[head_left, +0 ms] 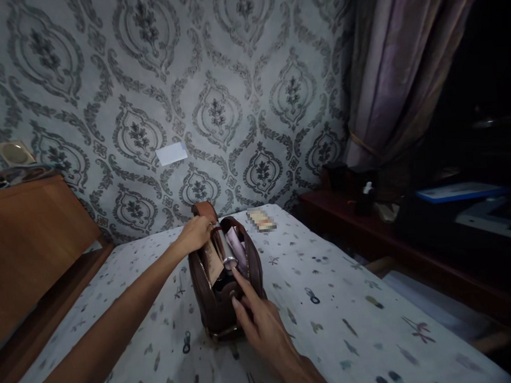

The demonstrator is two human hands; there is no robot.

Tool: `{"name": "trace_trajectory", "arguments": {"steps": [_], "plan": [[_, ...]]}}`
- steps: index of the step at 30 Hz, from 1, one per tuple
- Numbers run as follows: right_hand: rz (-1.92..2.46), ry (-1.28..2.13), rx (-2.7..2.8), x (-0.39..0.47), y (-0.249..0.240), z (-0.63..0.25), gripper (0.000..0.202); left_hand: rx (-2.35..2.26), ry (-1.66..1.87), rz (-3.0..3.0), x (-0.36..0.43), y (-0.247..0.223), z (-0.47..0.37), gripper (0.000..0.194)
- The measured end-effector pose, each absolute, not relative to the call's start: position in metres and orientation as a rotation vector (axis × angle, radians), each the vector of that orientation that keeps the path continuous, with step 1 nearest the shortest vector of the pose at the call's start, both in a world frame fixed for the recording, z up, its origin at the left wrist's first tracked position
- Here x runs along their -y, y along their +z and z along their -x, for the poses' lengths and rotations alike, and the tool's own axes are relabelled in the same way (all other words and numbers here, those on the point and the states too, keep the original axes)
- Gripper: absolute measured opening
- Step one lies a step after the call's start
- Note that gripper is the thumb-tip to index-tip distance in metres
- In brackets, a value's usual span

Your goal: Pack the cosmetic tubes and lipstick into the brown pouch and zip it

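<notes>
A dark brown bag [211,309] stands open on the patterned white bedsheet [326,325], its zipped mouth facing up. Inside are a silver cylinder [225,251], a beige packet [213,262] and a pale pink item [238,248]. My left hand [195,234] is closed on the bag's far left rim by the tan strap [204,208]. At the near side, my right hand [260,320] has its fingers apart, the index fingertip at the lower end of the cylinder and the thumb at the bag's near rim.
Beyond the bag lies a blurred yellowish item [261,220]. A wooden headboard [39,243] stands left, patterned wallpaper behind. At right are a dark red ledge [338,216] with a small bottle [367,190], a purple curtain [394,64] and an open drawer [441,307].
</notes>
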State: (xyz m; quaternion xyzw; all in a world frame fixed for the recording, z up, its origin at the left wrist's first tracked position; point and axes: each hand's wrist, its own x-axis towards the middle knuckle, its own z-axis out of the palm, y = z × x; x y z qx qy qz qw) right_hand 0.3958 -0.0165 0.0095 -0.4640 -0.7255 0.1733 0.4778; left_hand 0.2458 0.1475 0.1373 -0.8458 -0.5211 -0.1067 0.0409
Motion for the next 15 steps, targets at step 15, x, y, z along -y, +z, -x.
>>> {"name": "trace_trajectory", "arguments": {"steps": [15], "plan": [[1.026,0.652,1.552,0.023,0.023,-0.406,0.048,1.599,-1.124,2.632,-0.17,0.132,-0.22,0.03]]}}
